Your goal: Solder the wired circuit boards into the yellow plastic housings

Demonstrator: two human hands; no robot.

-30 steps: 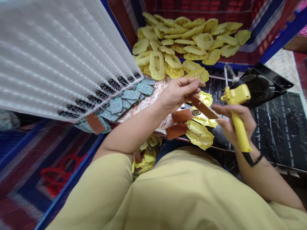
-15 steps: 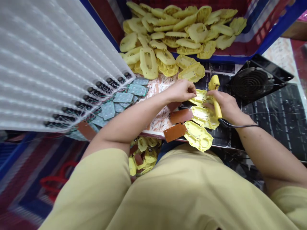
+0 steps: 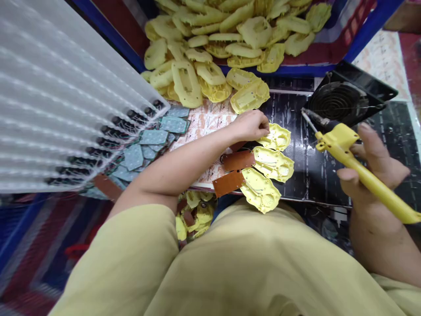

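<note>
This looks like a workshop for assembling small electronics. A yellow soldering tool [image 3: 355, 158] is in use over the worktop [image 3: 296, 175], close to a black fan [image 3: 342, 98]. Yellow plastic shells [image 3: 210, 39] lie heaped in a blue-edged bin [image 3: 368, 30], and green circuit boards [image 3: 153, 137] are piled by a white rack of wired parts [image 3: 66, 101] at the worktop's left end.

the left hand [image 3: 251, 125] hides part of the yellow shell [image 3: 279, 137] beneath; past the right hand [image 3: 378, 171], the soldering iron [image 3: 371, 177] meets the edge; left of both, a red thing [image 3: 77, 251] blurs.
</note>
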